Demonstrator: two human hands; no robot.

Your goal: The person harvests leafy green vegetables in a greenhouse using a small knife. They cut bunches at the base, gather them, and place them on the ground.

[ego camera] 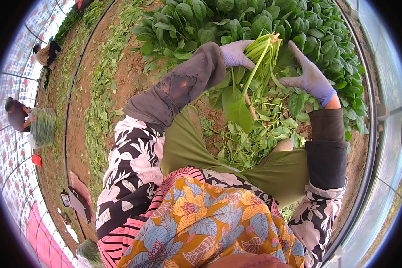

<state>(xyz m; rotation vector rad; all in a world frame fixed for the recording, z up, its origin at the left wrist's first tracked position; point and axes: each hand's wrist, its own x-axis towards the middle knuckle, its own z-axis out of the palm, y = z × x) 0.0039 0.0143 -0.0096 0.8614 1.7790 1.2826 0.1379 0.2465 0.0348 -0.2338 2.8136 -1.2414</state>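
Note:
My left hand (238,55), in a thin pale purple glove, grips a bunch of spinach (263,57) by its stems. The cut root ends point up and away from me, while the leaves hang down toward my knees. To the right of the bunch is my right hand (310,75), gloved the same way, with thumb and fingers spread and nothing held. A thin brown stick-like piece (250,106) shows below the bunch; leaves partly cover it, and I cannot tell what it is.
Dense standing spinach (207,16) grows ahead and to the right. Loose leaves (251,147) litter the soil between my legs. A black pipe (372,97) runs beside the plastic greenhouse wall (393,83). At left, one person (18,114) handles a filled clear bag (43,127); another person (46,55) sits farther off.

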